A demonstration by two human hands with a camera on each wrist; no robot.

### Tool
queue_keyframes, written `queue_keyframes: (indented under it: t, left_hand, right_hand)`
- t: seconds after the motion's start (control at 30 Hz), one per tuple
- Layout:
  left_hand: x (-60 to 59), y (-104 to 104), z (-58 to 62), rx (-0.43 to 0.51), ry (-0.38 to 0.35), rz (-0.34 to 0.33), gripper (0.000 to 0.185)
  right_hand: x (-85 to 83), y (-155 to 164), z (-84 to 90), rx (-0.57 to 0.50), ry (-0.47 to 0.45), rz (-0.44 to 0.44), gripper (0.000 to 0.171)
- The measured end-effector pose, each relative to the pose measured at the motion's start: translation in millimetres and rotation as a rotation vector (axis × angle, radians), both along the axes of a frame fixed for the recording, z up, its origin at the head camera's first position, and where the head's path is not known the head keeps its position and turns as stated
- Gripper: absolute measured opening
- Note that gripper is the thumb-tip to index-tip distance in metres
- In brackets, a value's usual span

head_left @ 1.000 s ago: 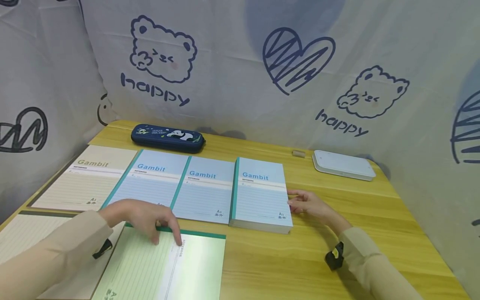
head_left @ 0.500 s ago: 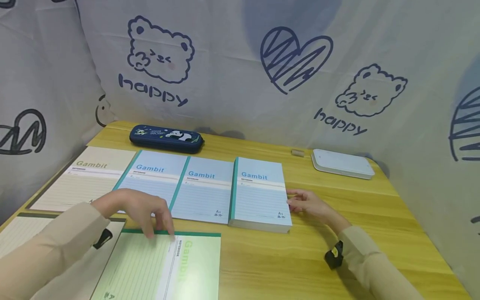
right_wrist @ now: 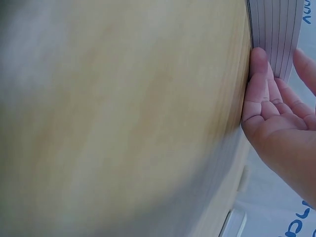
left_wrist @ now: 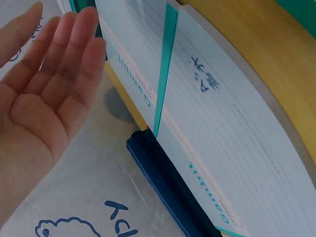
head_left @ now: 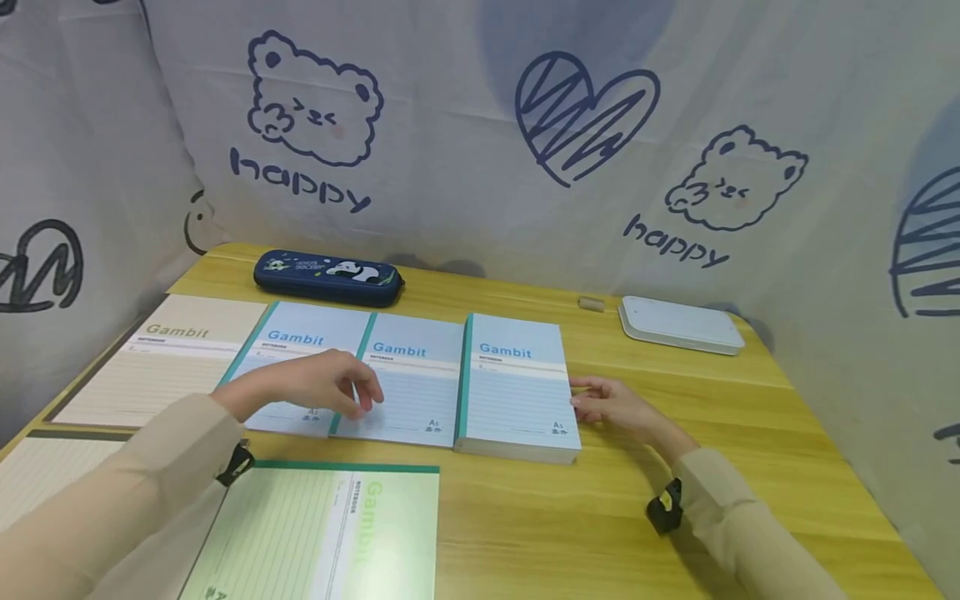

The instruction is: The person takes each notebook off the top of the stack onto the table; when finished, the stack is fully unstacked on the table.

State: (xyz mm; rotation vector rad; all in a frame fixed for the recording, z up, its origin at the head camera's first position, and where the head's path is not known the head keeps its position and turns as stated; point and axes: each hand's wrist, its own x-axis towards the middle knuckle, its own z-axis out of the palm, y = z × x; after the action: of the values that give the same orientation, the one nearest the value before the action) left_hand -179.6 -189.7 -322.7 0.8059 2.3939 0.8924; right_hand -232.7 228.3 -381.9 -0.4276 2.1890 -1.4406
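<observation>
Page edges [right_wrist: 276,29] against right-hand fingers [right_wrist: 259,64]

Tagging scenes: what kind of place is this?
Probably a study desk in a curtained-off recording corner: wooden table, Gambit notebooks, a panda pencil case, and printed bear-and-heart cloth hung behind.

A dark blue pencil case [head_left: 327,278] with a panda print lay along the worktop's [head_left: 675,467] far edge, toward the far left corner. A flat white box [head_left: 680,325] sat near the far right corner, with a small tan cylinder [head_left: 591,303] just beside it on its left. A cream notebook [head_left: 161,360] lay by the left edge, and a green notebook [head_left: 322,533] lay at the near edge. White cloth printed with bears and hearts [head_left: 585,125] hung behind.
</observation>
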Motion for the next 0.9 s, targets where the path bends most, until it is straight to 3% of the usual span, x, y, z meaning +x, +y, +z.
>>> queue_keyframes:
  t: [0.33, 0.9]
  left_hand:
    - [-18.5, 24, -8.1, 0.118, -0.013, 0.179, 0.017]
    - [-40.2, 66, -17.7, 0.165, -0.073, 0.356, 0.029]
  right_hand:
    - [1.5, -3, 1.8, -0.009, 0.0, -0.013, 0.049]
    - [1.2, -7, 3.2, -0.022, -0.075, -0.061, 0.051]
